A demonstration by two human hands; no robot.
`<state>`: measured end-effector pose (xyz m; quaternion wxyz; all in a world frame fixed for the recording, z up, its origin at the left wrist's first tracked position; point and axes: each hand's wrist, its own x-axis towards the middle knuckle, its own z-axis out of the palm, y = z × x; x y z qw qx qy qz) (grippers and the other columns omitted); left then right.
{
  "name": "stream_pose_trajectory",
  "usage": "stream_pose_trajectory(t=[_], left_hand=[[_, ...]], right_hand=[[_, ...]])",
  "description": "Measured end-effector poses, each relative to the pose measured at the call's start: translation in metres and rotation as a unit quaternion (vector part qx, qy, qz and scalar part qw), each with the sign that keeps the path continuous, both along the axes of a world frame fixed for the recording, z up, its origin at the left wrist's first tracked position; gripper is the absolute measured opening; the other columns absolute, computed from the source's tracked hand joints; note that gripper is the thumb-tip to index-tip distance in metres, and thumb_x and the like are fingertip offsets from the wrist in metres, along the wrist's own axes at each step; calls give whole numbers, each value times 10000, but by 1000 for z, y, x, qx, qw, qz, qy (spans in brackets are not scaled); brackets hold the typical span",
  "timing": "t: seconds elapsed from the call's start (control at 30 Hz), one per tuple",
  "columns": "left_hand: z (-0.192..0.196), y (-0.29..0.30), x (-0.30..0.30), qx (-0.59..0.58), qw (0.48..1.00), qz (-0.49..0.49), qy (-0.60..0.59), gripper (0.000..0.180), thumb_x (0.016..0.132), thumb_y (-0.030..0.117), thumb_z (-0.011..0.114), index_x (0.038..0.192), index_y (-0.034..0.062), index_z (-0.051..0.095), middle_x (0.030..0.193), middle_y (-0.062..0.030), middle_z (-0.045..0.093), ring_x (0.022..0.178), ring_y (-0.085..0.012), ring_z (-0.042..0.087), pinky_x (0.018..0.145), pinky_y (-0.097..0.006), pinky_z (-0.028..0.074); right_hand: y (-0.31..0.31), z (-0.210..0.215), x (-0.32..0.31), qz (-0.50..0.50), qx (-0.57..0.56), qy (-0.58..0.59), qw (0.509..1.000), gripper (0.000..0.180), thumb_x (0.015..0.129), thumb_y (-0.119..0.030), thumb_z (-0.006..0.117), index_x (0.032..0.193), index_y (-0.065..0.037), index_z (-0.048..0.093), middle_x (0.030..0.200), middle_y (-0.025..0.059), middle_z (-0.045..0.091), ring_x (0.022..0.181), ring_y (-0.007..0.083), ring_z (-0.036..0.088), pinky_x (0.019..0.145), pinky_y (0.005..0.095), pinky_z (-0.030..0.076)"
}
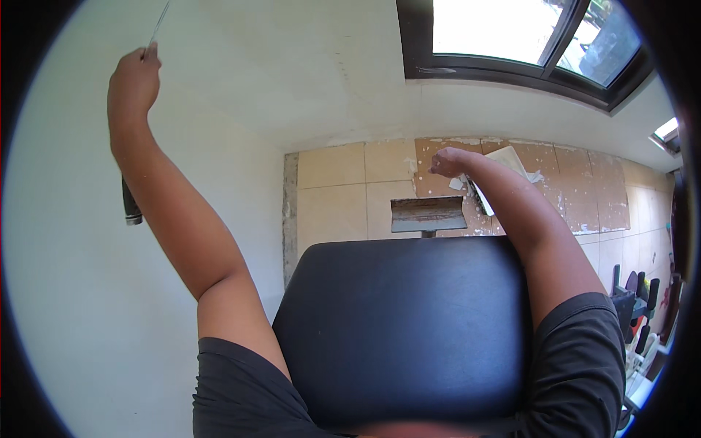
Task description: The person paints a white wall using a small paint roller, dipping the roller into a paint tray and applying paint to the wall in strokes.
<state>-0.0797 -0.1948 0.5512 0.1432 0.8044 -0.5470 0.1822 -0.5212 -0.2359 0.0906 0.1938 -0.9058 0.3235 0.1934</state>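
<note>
My left hand (135, 80) is raised at the upper left in front of the pale wall, its fingers closed. A thin metallic strip or rod (160, 20) rises from its fingertips; its kind is unclear. A black handle with a silvery ring at its end (130, 203) shows from behind my left forearm; I cannot tell what it belongs to. My right hand (446, 162) is held out over the floor with its fingers curled in. What it holds, if anything, is hidden. Beyond the right wrist lies a white, flat, tray-like object (509, 158), partly covered by the arm.
A black padded cushion (409, 321) fills the space between my arms, with a metal plate on a stem (428, 214) beyond it. Spattered brown sheeting (577, 179) covers floor tiles (332, 166). A dark-framed window (511, 66) is upper right; black-handled equipment (642, 306) stands lower right.
</note>
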Motion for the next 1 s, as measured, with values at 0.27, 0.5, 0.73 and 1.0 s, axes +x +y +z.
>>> stream_pose_trajectory(t=[0.27,0.5,0.73,1.0], left_hand=[[-50,-45,-45,-78,990,-119,-7,401,1032,390,394,1037,89,659,991,-196,702,954,-428,643,840,-522,507],[-213,-87,-42,-149,961,-161,167,376,1049,355,395,949,48,586,851,-261,667,860,-480,629,751,-569,493],[-368,-52,-55,-74,950,-87,291,388,1054,352,375,941,37,571,877,-264,668,875,-492,626,752,-577,481],[-459,-20,-38,-5,953,-98,287,407,1040,347,386,1017,21,628,938,-277,676,909,-483,636,792,-563,490]], right_hand=[[-3,-3,-6,-19,10,17,1000,467,968,-452,513,1091,-38,690,1126,219,675,1064,395,627,939,476,487],[5,16,2,24,-9,93,995,363,1004,-292,426,1254,-175,663,1156,152,681,1095,366,649,906,473,539],[8,17,0,-19,17,102,994,381,1038,-324,395,1263,-166,658,1175,157,671,1121,373,631,937,486,524],[2,10,-14,-28,20,66,997,413,1013,-388,439,1166,-89,679,1124,190,680,1067,390,638,919,484,510]])
